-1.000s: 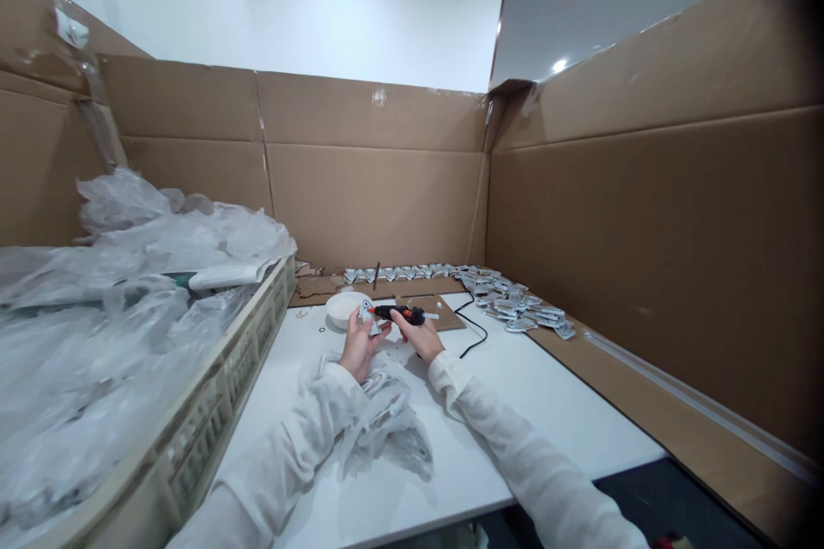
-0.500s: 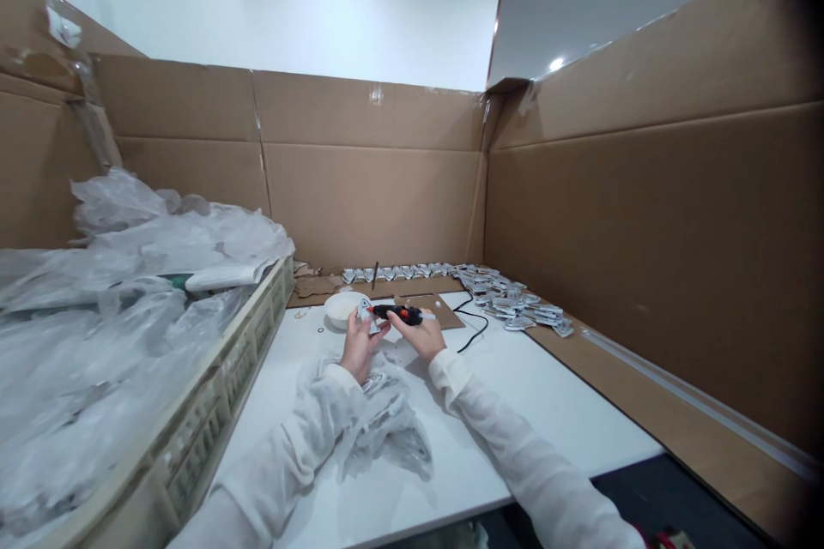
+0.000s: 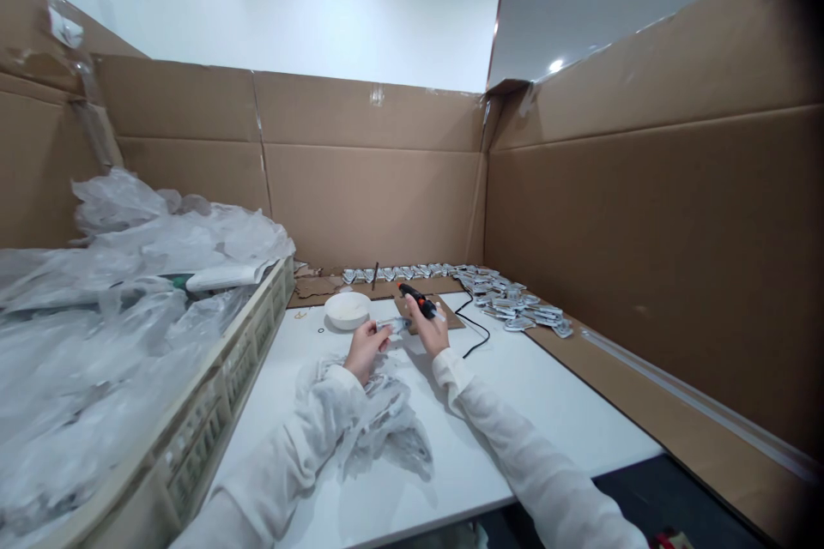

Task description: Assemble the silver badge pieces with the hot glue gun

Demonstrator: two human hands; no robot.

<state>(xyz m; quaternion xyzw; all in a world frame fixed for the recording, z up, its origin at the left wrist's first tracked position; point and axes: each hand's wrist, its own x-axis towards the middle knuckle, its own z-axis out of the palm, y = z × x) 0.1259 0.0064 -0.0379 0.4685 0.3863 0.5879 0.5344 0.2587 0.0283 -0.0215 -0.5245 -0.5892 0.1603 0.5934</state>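
My right hand [image 3: 427,331] is closed around a black glue gun [image 3: 418,300] with an orange tip, which points up and to the left. Between the fingers of my left hand [image 3: 366,348] is a small pale, shiny flat piece [image 3: 394,324], whose exact kind I cannot make out. Its right end lies close to my right fingers; whether they touch it is unclear. Under my left wrist a crumpled clear plastic bag [image 3: 390,429] lies on the white table [image 3: 554,412]. A white bowl [image 3: 348,310] stands just beyond my left hand.
Plastic bags fill a cream crate [image 3: 241,369] on the left. Silvery pieces form a pile [image 3: 515,300] at the right and a row [image 3: 405,272] at the back. A black cord [image 3: 480,339] and a cardboard piece [image 3: 447,317] lie by my right hand. Cardboard walls [image 3: 373,189] enclose the table.
The glue gun has moved away from the small piece, its tip swinging up and right. My left hand has turned the piece rightward and flatter, uncovering the bowl.
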